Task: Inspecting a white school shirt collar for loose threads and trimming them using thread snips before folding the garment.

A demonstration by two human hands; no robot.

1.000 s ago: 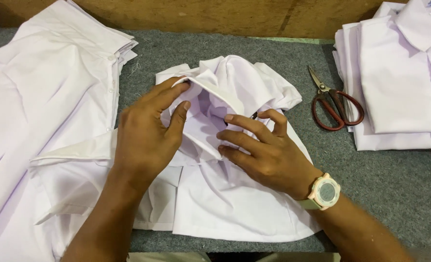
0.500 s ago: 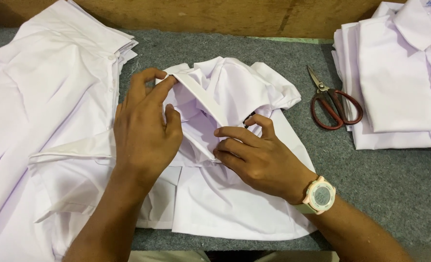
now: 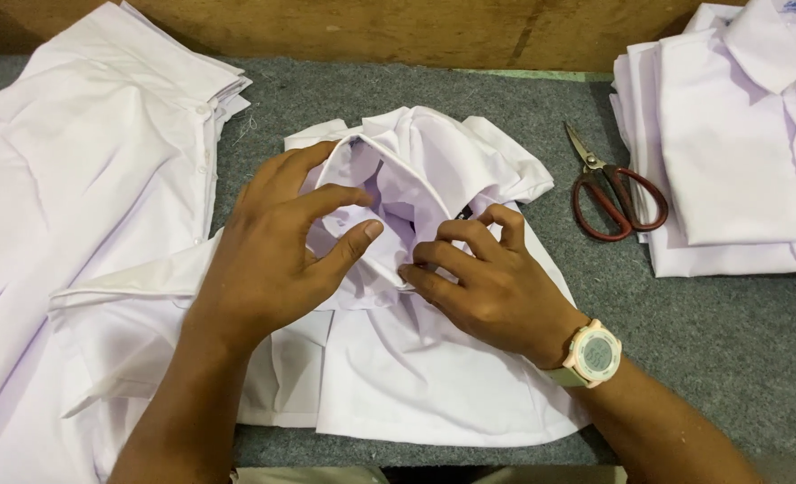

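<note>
White shirt [image 3: 434,385] collar pinched by left hand [image 3: 277,260], right hand [image 3: 492,287] pressing.

Grey felt table [image 3: 739,341] bears white shirts [image 3: 434,394], shirt stacks [image 3: 739,170], scissors [image 3: 615,193]

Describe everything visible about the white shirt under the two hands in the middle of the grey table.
The white shirt is thin, smooth woven cloth, crumpled and partly folded on the grey felt-like table top. Its collar stands raised and open near the top, with a sleeve or cuff bunched to the right. The left hand grips the collar area, thumb and fingers curled into the cloth; the right hand, with a pale wristwatch, presses the folds beside it. Its lower hem lies flat near the table's front edge, overlapping a spread white garment at left.
</note>
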